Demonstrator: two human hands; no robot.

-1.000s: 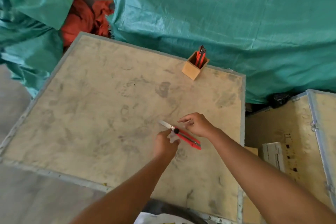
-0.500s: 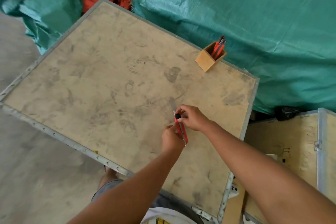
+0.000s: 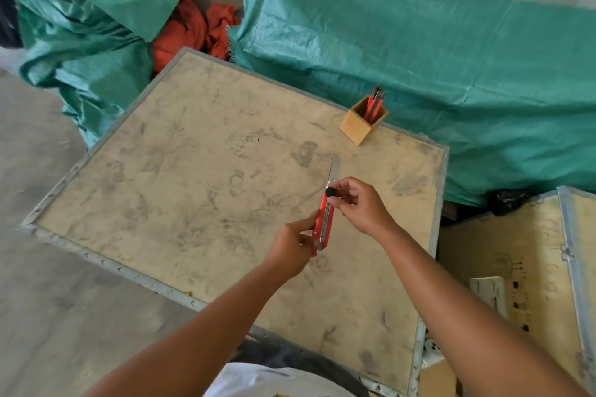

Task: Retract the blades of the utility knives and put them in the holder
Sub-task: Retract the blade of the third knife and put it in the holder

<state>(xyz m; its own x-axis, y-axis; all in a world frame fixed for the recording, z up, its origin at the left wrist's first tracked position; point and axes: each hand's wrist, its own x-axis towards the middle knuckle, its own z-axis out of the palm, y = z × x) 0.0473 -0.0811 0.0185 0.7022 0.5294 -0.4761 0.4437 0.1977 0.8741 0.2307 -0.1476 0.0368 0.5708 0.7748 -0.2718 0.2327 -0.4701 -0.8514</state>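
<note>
Red utility knife (image 3: 323, 223) is now held upright over the counter (image 3: 193, 177), no longer slanted; left hand (image 3: 295, 246) is clamped on its tail, right hand (image 3: 358, 203) is pinched at the black slider (image 3: 330, 192). Blade (image 3: 334, 167) is still extended: retraction pending. Holder (image 3: 359, 126) with other knives is well apart.

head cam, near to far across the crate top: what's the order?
Left hand → red utility knife body → black slider knob → extended steel blade → square wooden holder with red knives.

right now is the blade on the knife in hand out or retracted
Out. A long silver blade extends beyond the red utility knife, held by the left hand, with the right hand at the black slider knob.
</note>
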